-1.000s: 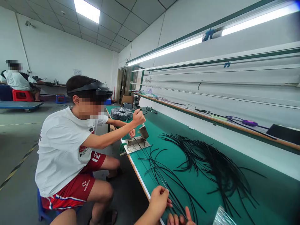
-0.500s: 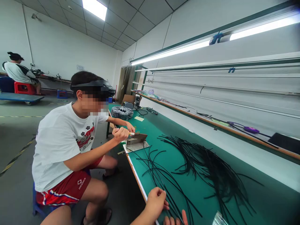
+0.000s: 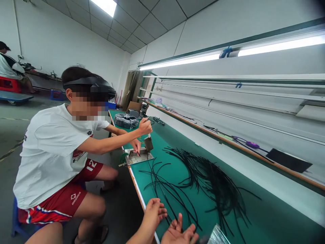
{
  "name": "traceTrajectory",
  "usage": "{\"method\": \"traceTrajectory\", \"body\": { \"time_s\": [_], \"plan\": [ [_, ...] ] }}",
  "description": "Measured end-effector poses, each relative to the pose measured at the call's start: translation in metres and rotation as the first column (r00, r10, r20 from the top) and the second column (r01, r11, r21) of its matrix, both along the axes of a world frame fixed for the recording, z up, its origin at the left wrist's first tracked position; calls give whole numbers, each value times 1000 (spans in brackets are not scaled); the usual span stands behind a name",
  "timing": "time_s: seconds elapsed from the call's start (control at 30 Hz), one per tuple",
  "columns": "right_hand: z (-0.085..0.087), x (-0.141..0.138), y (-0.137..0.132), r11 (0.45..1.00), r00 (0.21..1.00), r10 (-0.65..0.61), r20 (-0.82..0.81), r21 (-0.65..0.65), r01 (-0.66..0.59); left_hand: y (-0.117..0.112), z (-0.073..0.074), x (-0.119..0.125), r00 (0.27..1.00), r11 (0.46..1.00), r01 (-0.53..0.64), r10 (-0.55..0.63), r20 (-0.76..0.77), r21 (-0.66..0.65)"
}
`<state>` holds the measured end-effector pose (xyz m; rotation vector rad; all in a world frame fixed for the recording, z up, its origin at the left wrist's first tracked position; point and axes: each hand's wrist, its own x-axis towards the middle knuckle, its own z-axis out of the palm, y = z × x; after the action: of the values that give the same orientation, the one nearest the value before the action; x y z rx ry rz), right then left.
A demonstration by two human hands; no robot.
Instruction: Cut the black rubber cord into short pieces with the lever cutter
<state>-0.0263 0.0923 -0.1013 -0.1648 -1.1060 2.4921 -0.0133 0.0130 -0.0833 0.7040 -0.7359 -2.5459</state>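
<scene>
My left hand (image 3: 153,213) rests at the near edge of the green bench (image 3: 177,169), its fingers curled and touching the ends of thin black cable pieces (image 3: 172,193). My right hand (image 3: 179,232) lies palm up beside it, fingers spread and empty. A bigger heap of black cable pieces (image 3: 218,183) spreads across the bench to the right. A clear plastic bag (image 3: 217,235) shows at the bottom edge, just right of my right hand.
A co-worker in a white shirt (image 3: 50,149) sits at the bench's left side, one hand raising the lever of a small metal cutter (image 3: 139,154). A cable coil (image 3: 125,121) lies farther back. A shelf (image 3: 228,135) runs along the wall. Another person (image 3: 7,66) sits far left.
My right hand has turned palm up and come further into view. The co-worker has raised the cutter's lever again. The view has shifted slightly right and down.
</scene>
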Motion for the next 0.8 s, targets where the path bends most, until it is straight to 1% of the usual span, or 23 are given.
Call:
{"method": "traceTrajectory", "body": {
  "time_s": [0.03,0.1,0.17,0.27,0.33,0.4,0.47,0.53,0.6,0.67,0.73,0.8],
  "plan": [
    [6,3,-4,999,1000,-7,5,-43,7,-10,4,7,998,997,-55,56,-22,47],
    [17,13,-11,994,999,-14,34,-107,17,-33,13,18,984,981,-171,175,-38,93],
    [25,23,-16,989,997,-53,56,-138,61,-57,25,23,973,970,-225,229,-32,97],
    [33,35,-20,992,995,-98,-4,-80,98,-84,41,21,983,983,-175,178,-45,63],
    [37,39,-23,997,995,-77,-67,2,78,-93,47,16,990,992,-122,122,-64,16],
    [37,40,-25,995,995,-19,-103,90,29,-97,47,12,993,994,-101,99,-68,-34],
    [33,37,-27,988,994,31,-100,155,-15,-96,44,12,994,992,-106,102,-50,-71],
    [25,33,-30,981,996,52,-77,193,-36,-90,37,15,994,990,-103,101,-33,-100],
    [15,30,-38,969,997,64,-39,239,-53,-77,29,21,997,986,-72,69,-29,-153],
    [6,30,-47,945,994,109,9,308,-106,-58,21,26,999,976,-43,40,-15,-211],
    [-1,33,-54,915,987,150,58,371,-161,-35,18,30,1000,982,-3,5,9,-188],
    [-7,35,-55,891,988,138,73,426,-156,-13,21,34,999,994,50,-50,1,-100]
  ]
}}
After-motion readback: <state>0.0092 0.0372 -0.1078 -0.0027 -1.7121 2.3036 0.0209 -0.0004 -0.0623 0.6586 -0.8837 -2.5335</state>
